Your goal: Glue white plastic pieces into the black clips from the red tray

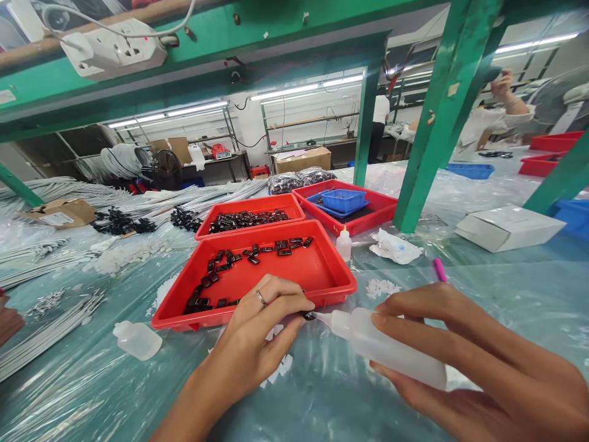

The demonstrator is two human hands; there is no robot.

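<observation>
Between the fingertips of my left hand (264, 328) is a small glossy black part (307, 315), mostly covered by the fingers. My right hand (455, 350) is wrapped round a translucent white squeeze bottle (391, 347), tilted on its side. Its thin nozzle points left and meets the black part, or nearly so; I cannot tell if they touch. Just behind my left hand stands a red tray (299, 270) with small black parts (223, 263) scattered along its back and left side. White bits (280, 370) lie on the table under my left hand.
A second squeeze bottle (138, 341) lies at the left, and a small upright bottle (343, 244) stands by the tray. Behind are another red tray (294, 210) of black parts and blue trays (344, 200). A green post (426, 123) rises at right, near a white box (510, 227). Another person's hand (9, 320) shows at far left.
</observation>
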